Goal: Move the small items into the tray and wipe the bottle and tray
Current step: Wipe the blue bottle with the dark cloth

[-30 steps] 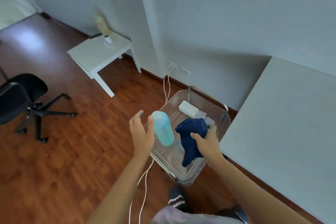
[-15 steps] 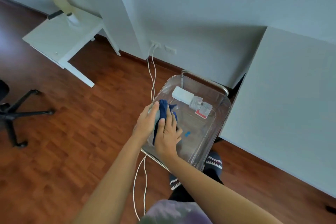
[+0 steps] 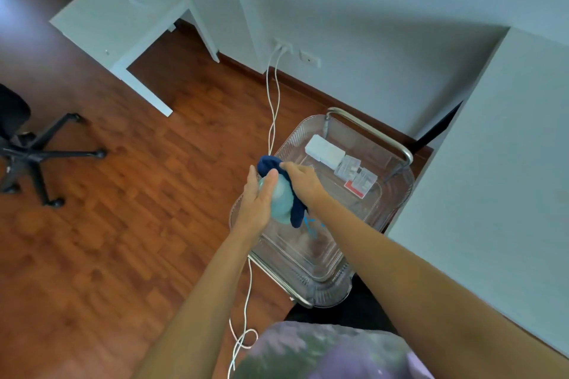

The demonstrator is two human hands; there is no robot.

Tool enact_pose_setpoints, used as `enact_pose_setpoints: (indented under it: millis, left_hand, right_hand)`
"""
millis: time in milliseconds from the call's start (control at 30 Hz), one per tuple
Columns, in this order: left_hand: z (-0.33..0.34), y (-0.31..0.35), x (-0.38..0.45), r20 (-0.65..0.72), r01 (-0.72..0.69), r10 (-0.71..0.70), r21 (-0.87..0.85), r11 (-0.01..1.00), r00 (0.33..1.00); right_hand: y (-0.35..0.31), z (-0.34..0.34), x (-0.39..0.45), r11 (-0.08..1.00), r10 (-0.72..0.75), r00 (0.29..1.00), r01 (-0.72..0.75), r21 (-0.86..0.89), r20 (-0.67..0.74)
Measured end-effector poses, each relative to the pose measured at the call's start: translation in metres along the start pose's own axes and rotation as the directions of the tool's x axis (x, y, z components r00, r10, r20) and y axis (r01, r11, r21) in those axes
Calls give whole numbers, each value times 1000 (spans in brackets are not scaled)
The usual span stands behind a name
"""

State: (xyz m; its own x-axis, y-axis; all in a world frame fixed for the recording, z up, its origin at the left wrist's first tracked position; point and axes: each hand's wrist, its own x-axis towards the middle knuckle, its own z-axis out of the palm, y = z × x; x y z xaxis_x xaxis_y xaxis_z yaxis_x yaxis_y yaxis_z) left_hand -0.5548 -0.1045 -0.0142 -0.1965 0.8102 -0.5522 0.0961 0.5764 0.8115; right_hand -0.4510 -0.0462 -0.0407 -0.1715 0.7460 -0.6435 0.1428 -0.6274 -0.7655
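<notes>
My left hand [image 3: 257, 197] grips a pale blue bottle [image 3: 280, 201], held tilted above the near left part of a clear plastic tray [image 3: 397, 194]. My right hand [image 3: 303, 181] presses a dark blue cloth [image 3: 271, 164] against the bottle's top and right side; the cloth's tail hangs down past the bottle. Inside the tray, at its far end, lie a white box [image 3: 324, 151], a small clear case [image 3: 348, 167] and a clear case with a red label [image 3: 361, 183]. A small blue item [image 3: 311, 224] lies on the tray floor under the bottle.
The tray rests on a metal-framed stand [image 3: 369, 129] beside a large white table [image 3: 498, 181] on the right. A small white table [image 3: 123, 21] stands at the far left, an office chair base [image 3: 34, 154] at the left edge. White cables [image 3: 272, 108] run across the wooden floor.
The right hand brought the cloth from over the tray onto the bottle and has slid it toward the bottle's top. The view has tilted down and left.
</notes>
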Motion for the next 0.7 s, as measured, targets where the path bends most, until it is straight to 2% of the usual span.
enact_pose_setpoints:
  millis: [100,267,367,467,533,600,700]
  left_hand:
    - [2,0,-1,-61,47,-48,-24,999,997]
    - [4,2,-8,-79,77,-76,8,997,994]
    - [2,3,-9,-72,130,-129,8,992,989]
    - [0,3,-9,-36,133,-134,-29,991,990]
    - [0,2,-9,-29,129,-130,-36,991,991]
    - [0,2,-10,-26,130,-131,-44,991,991]
    - [7,3,-16,-36,115,-118,-55,992,992]
  right_hand:
    - [5,2,-1,982,96,995,-91,163,-22]
    - [25,18,-26,939,173,973,-116,324,-153]
    - [28,27,-43,959,146,969,-90,270,-198]
    - [23,30,-51,990,-75,971,101,103,-229]
    - [18,26,-50,986,-141,974,155,66,-175]
    - [15,18,-44,987,-154,980,158,24,-125]
    - [15,6,-35,998,-20,995,26,65,-94]
